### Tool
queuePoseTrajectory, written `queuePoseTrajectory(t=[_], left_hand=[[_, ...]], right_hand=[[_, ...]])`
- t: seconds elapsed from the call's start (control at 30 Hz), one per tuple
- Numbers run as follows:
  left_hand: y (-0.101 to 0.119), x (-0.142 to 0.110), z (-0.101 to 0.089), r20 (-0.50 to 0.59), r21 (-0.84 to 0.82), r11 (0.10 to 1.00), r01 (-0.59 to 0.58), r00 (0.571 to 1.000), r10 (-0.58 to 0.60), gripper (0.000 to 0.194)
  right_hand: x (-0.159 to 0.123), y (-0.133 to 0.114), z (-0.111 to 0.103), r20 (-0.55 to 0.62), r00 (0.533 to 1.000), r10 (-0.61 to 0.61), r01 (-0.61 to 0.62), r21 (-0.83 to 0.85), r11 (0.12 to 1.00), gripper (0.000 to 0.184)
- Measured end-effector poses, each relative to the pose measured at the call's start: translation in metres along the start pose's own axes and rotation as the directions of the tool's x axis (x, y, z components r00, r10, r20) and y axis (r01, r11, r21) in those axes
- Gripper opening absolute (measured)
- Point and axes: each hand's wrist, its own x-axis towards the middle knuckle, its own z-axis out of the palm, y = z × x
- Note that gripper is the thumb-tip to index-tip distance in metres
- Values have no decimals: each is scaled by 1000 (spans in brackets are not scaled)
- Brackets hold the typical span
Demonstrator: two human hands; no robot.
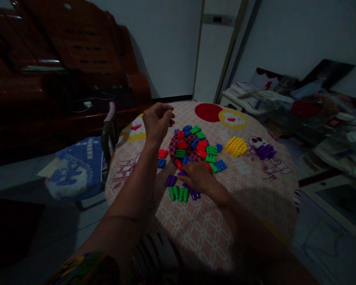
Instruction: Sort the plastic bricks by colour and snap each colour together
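My left hand (pixel 158 122) is raised above the far left part of the round table, its fingers curled in toward the thumb. Whatever it may hold is hidden. Lower down, my right hand (pixel 198 176) has its fingers closed on a purple plastic toy block (pixel 182 173), mostly covered by the hand. Just below lie other purple blocks (pixel 195 194), a purple block (pixel 171 181) to the left, and green blocks (pixel 178 194). Beyond the hand, red blocks (pixel 201 148), green blocks (pixel 211 152) and blue ones (pixel 220 165) lie on and around a dark red checkered round base (pixel 173 148).
A yellow cluster of blocks (pixel 236 146) and a purple cluster (pixel 266 151) sit on the right of the patterned tablecloth (pixel 192 221). A chair with a blue cover (pixel 74 168) stands left. A cluttered glass shelf (pixel 287 107) is at right, a wooden sofa (pixel 86 51) behind.
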Motion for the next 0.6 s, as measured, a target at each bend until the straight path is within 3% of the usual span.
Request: queuePoseTrajectory(t=[0.1,0.23,0.33,0.43,0.5,0.57,0.6], left_hand=[[2,0,0,-11,-29,1000,-9,1000,9,11],[1,3,-1,-40,-82,996,-27,999,24,11],[1,5,0,-46,-65,998,2,999,-5,14],[4,3,1,-52,-32,999,13,999,-15,14],[9,0,1,-42,-13,1000,17,999,-18,11],[14,-3,1,-15,3,1000,26,1000,-25,9],[15,-4,1,-7,6,1000,29,1000,-29,9]], right_hand=[[1,-5,14,51,999,-8,12,-73,997,24],[1,-3,8,56,998,-12,13,-25,1000,24],[5,6,-6,26,999,34,-37,135,990,15],[5,32,-29,-150,968,202,-123,417,900,9],[-5,61,-50,-326,865,382,-140,573,807,13],[-25,97,-73,-496,649,577,-154,657,738,19],[-40,115,-84,-568,510,646,-175,667,725,22]])
